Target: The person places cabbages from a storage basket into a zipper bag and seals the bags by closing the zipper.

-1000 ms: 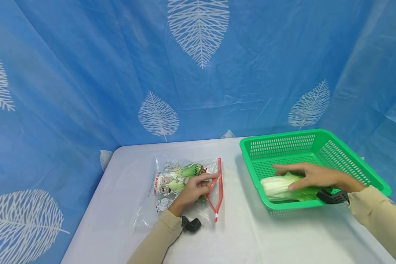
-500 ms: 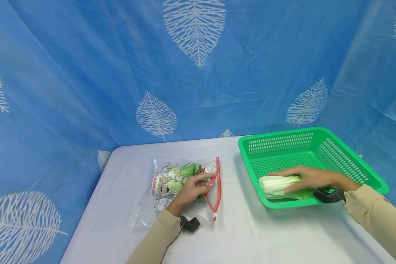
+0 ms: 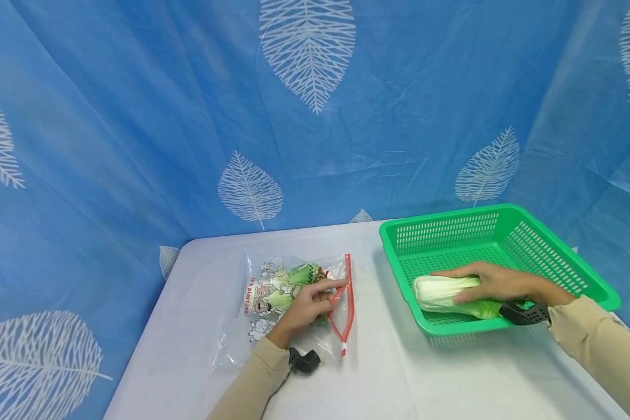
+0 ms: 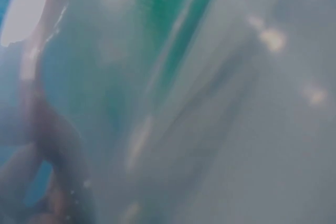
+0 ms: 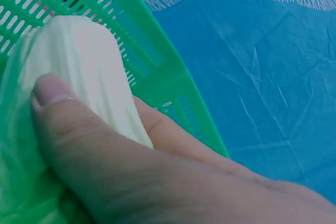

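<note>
A napa cabbage [image 3: 443,291], white at its base with green leaves, lies along the near side of the green basket [image 3: 394,255]. My right hand [image 3: 496,284] grips it from above. In the right wrist view the thumb [image 5: 71,108] presses one side of the cabbage and the fingers go round the other. On the table's left half lies a clear zip bag [image 3: 228,332] printed with cartoon figures, something leafy and green inside. My left hand [image 3: 311,303] pinches the bag's red zip edge and keeps its mouth apart. Clear plastic blurs most of the left wrist view.
The basket stands at the table's right, its slotted walls raised around the cabbage. A white cloth covers the table [image 3: 370,385]. Behind it hangs a blue curtain [image 3: 399,116] with white leaf prints.
The right hand's fingers have come down round the cabbage, and its white end has risen slightly. The left hand keeps its hold on the bag's edge.
</note>
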Demonstrator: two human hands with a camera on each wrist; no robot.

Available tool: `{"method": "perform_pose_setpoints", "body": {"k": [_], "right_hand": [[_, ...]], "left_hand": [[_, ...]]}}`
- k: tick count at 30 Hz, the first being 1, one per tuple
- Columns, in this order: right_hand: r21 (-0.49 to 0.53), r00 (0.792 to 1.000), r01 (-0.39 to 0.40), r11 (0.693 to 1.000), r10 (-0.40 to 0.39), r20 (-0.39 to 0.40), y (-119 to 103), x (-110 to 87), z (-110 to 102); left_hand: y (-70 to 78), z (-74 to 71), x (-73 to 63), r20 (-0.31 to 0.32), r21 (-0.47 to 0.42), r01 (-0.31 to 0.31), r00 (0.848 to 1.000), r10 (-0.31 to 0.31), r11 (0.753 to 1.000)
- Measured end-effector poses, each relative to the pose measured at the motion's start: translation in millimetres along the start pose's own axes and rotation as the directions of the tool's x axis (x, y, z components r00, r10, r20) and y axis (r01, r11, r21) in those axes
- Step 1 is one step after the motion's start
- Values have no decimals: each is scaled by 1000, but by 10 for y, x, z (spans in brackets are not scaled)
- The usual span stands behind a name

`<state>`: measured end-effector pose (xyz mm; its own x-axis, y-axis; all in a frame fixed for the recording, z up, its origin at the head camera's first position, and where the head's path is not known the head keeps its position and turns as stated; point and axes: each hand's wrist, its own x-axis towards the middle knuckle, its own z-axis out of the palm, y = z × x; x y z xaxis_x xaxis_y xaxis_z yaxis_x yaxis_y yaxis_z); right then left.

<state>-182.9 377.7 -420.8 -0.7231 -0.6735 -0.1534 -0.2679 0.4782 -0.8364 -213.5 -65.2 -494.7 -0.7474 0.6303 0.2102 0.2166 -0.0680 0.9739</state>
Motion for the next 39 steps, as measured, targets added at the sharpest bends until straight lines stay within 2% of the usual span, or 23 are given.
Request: {"method": "perform_pose_setpoints", "body": {"k": [3,8,10,15,19,22,27,32,36,39], "right_hand": [[-18,999,-24,1000,24,-45,-20,-9,-19],[-67,990,-48,997,38,-134,-96,-15,-69],[-91,981,-53,994,35,-190,-159,-10,-88],[-185,947,-59,981,-3,-322,-401,17,-100],[-246,931,-82,966,-14,-366,-640,80,-65],[-233,916,-97,968,-5,-402,-808,195,-5],[-154,870,-107,982,17,-493,-1068,464,126],[-80,829,-93,992,32,-558,-1307,626,263],[-54,822,-50,997,10,-570,-1453,726,390],[-50,824,1,999,-30,-566,-1533,805,510]], "left_hand": [[-12,-6,-11,15,-2,-14,1000,14,1000],[-16,2,-32,14,9,28,1000,-28,1000],[-12,14,-33,0,10,49,999,-49,999],[-21,60,-23,-8,15,55,998,-55,998],[-11,75,-5,16,10,50,999,-51,999],[8,58,-21,12,27,61,998,-61,998],[36,-11,-89,-22,44,106,994,-105,993],[43,-13,-75,15,19,110,994,-110,994],[46,9,-40,26,16,98,995,-98,995],[35,5,-33,21,39,91,996,-92,995]]}}
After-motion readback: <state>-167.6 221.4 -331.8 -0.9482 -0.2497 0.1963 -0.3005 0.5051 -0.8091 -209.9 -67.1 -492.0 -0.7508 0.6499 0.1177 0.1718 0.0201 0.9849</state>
